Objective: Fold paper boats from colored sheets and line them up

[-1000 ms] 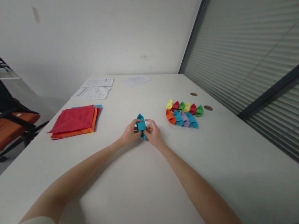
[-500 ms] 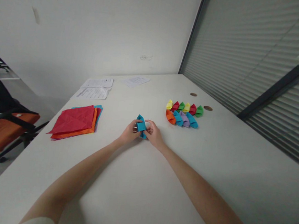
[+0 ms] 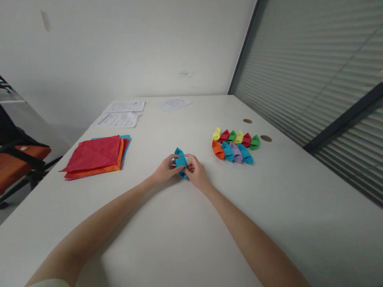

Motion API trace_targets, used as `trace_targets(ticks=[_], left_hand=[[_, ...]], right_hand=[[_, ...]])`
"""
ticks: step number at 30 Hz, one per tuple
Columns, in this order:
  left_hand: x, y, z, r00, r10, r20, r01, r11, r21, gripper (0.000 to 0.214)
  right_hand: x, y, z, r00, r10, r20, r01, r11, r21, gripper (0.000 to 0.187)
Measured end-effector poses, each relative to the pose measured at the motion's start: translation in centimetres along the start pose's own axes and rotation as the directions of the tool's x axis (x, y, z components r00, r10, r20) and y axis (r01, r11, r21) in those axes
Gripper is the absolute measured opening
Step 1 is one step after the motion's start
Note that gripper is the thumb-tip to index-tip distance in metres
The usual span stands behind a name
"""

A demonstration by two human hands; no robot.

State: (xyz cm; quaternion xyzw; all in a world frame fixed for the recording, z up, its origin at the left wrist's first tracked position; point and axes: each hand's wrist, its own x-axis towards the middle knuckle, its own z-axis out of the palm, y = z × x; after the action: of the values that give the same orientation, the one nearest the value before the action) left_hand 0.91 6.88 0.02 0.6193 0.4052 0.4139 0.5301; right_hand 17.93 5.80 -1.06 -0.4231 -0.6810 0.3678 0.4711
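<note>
A small folded piece of blue paper (image 3: 179,159) is pinched between both my hands at the middle of the white table (image 3: 176,248). My left hand (image 3: 165,169) grips its left side with thumb and fingers closed. From the right, my right hand (image 3: 196,173) closes on it, covering its lower part. To the right lie several folded paper shapes (image 3: 233,146) in two rows, in yellow, red, green, orange, blue and purple.
A stack of flat coloured paper sheets (image 3: 96,155), red on top, lies at the left. White printed papers (image 3: 121,115) rest near the far edge. An orange chair (image 3: 2,164) stands off the table's left. Slatted blinds (image 3: 332,84) run along the right.
The hands and the blue paper stay almost in place; the fingers have shifted slightly on the fold.
</note>
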Motion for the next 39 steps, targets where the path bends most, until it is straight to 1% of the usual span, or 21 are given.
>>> trace_targets(ticks=[4, 11, 14, 18, 23, 26, 28, 30, 32, 34, 36, 39], left_hand=[[0.0, -0.2, 0.0, 1.000, 0.004, -0.028, -0.004, 1.000, -0.003, 0.054], [0.1, -0.6, -0.3, 0.999, 0.029, -0.027, -0.030, 0.999, -0.036, 0.054], [0.0, -0.4, -0.2, 0.999, 0.028, -0.031, -0.030, 0.998, -0.061, 0.055], [-0.2, 0.0, 0.0, 0.999, 0.025, -0.038, -0.028, 0.996, -0.088, 0.056], [-0.2, 0.0, 0.0, 0.999, 0.052, -0.002, -0.052, 0.996, -0.067, 0.055], [-0.2, -0.1, -0.2, 0.999, 0.035, -0.025, -0.036, 0.998, -0.055, 0.058], [-0.2, -0.1, -0.4, 0.999, 0.019, -0.040, -0.021, 0.998, -0.060, 0.060], [-0.2, 0.0, -0.4, 1.000, 0.003, -0.021, -0.005, 0.997, -0.079, 0.061], [-0.2, 0.0, -0.3, 1.000, -0.003, 0.016, 0.005, 0.996, -0.087, 0.063], [-0.2, 0.0, -0.1, 1.000, 0.003, 0.024, -0.002, 0.998, -0.069, 0.063], [-0.2, 0.0, 0.1, 1.000, 0.013, -0.001, -0.013, 0.999, -0.038, 0.059], [-0.2, -0.1, 0.3, 0.999, 0.023, -0.031, -0.023, 1.000, 0.003, 0.050]], right_hand=[[0.0, -0.2, 0.0, 1.000, 0.005, 0.008, -0.005, 1.000, -0.011, 0.048], [0.0, 0.0, -0.1, 1.000, 0.007, -0.010, -0.007, 1.000, 0.000, 0.047], [0.1, 0.3, -0.2, 1.000, 0.015, 0.018, -0.017, 0.995, 0.095, 0.050], [0.5, 0.4, -0.6, 0.995, 0.093, 0.037, -0.099, 0.965, 0.242, 0.050], [0.7, 0.3, -1.0, 0.986, 0.148, 0.078, -0.165, 0.939, 0.301, 0.045], [0.7, 0.2, -1.2, 0.981, 0.166, 0.100, -0.189, 0.928, 0.320, 0.043], [0.7, 0.1, -1.2, 0.981, 0.165, 0.102, -0.189, 0.928, 0.320, 0.042], [0.7, 0.1, -1.2, 0.984, 0.147, 0.099, -0.171, 0.936, 0.308, 0.043], [0.7, 0.2, -1.1, 0.988, 0.118, 0.097, -0.141, 0.948, 0.285, 0.048], [0.6, 0.3, -1.0, 0.991, 0.091, 0.095, -0.112, 0.960, 0.257, 0.055], [0.5, 0.2, -0.8, 0.995, 0.064, 0.078, -0.079, 0.976, 0.202, 0.059], [0.2, -0.2, -0.5, 0.999, 0.021, 0.047, -0.024, 0.998, 0.062, 0.059]])
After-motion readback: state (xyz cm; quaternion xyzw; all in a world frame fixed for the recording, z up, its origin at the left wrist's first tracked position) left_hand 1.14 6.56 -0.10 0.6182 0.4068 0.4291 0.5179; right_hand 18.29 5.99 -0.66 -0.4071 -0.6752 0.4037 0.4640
